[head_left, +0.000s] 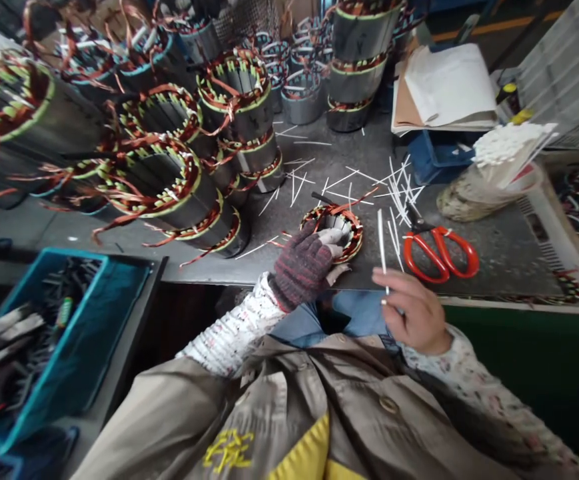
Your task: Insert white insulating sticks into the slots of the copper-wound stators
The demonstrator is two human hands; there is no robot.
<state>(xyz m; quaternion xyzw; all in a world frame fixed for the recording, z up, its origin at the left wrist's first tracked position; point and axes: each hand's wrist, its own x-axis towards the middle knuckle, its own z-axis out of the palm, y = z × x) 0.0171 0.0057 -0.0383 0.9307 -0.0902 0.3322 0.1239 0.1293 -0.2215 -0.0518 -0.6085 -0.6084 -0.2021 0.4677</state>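
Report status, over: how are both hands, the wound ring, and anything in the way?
Left gloved hand on wound ring. Right hand pinching white stick. Loose white sticks and red-handled scissors lie near ring.

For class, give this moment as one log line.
left hand: gloved, on wound ring; right hand: holds white strip; scissors: on table

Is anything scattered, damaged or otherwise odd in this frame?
Thin white strips lie scattered across the bench, unlike the tidy bundle at the right. The left hand is gloved, the right bare, which looks mismatched. No clear damage shows.
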